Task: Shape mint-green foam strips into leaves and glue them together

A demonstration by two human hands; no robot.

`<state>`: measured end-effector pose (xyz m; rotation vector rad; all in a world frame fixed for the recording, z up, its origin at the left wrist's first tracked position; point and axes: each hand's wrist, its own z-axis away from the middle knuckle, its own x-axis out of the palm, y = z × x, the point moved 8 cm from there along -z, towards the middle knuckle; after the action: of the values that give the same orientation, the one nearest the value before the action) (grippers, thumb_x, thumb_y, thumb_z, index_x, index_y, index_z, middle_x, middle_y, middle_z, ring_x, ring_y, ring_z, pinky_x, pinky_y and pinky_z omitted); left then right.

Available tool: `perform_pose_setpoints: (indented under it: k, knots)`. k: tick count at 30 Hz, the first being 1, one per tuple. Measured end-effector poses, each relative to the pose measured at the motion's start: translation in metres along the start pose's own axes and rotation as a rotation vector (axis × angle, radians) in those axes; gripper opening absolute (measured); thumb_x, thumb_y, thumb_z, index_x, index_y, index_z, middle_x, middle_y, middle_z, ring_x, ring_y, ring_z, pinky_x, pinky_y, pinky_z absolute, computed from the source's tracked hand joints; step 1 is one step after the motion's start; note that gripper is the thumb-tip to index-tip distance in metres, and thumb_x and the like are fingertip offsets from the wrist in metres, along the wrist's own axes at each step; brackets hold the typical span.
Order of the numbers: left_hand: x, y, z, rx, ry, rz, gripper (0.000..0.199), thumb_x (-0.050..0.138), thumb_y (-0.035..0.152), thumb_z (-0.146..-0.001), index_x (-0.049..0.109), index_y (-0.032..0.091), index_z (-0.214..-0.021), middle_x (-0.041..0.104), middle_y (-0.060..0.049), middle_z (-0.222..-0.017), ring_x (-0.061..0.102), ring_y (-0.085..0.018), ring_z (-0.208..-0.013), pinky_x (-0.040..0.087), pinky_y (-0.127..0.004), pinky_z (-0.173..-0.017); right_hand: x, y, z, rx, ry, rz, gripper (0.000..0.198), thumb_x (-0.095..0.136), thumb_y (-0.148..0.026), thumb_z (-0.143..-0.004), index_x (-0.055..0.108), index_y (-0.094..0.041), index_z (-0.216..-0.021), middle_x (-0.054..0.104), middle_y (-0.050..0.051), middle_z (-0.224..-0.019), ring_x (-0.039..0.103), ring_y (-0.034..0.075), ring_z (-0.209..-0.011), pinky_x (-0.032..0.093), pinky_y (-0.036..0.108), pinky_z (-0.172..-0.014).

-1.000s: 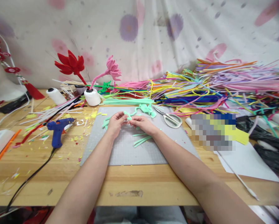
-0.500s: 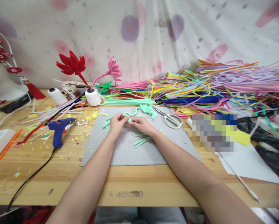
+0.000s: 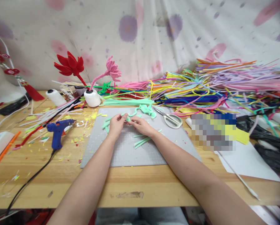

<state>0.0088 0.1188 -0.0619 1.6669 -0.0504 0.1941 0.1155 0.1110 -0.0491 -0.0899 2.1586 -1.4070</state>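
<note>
Over the grey cutting mat (image 3: 121, 156), my left hand (image 3: 117, 125) and my right hand (image 3: 141, 125) meet with fingertips pinched on a mint-green pipe cleaner (image 3: 128, 119). Most of the held piece is hidden by the fingers. Just behind the hands lies a bent mint-green pipe-cleaner shape (image 3: 146, 109). Short mint-green pieces (image 3: 143, 142) rest in front of my right hand, and more green pieces (image 3: 105, 125) lie left of my left hand. Scissors (image 3: 171, 120) with pale handles lie at the mat's back right.
A blue glue gun (image 3: 57, 132) with a black cord lies to the left. Behind the mat are heaps of coloured pipe cleaners (image 3: 189, 87). A red flower (image 3: 71, 64) and pink flower (image 3: 113, 69) stand in a white spool (image 3: 92, 99). White paper (image 3: 245, 165) lies right.
The loop of green pipe cleaner above my fingers has come lower and now shows less. Both hands stay together in nearly the same place; the view has shifted slightly.
</note>
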Motion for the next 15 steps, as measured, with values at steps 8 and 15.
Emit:
perform_pose_setpoints:
  k: [8, 15]
  knots:
    - [-0.0054, 0.0064, 0.0009, 0.074, 0.046, -0.057, 0.026, 0.068, 0.038, -0.058, 0.06, 0.015, -0.069, 0.06, 0.001, -0.063, 0.054, -0.01, -0.056, 0.045, -0.023, -0.057, -0.0006, -0.0018, 0.0001, -0.003, 0.006, 0.048, 0.022, 0.046, -0.03, -0.079, 0.056, -0.016, -0.066, 0.054, 0.0, -0.069, 0.046, 0.011, -0.07, 0.034, 0.023, -0.067]
    - [-0.0079, 0.0066, 0.002, 0.121, 0.058, -0.233, 0.038, 0.044, 0.049, -0.075, 0.059, 0.015, -0.065, 0.058, -0.001, -0.057, 0.054, -0.012, -0.053, 0.044, -0.023, -0.055, -0.0006, 0.0011, -0.0003, -0.005, 0.001, 0.068, 0.021, 0.046, -0.028, -0.079, 0.057, -0.015, -0.068, 0.054, 0.0, -0.07, 0.047, 0.01, -0.069, 0.035, 0.022, -0.068]
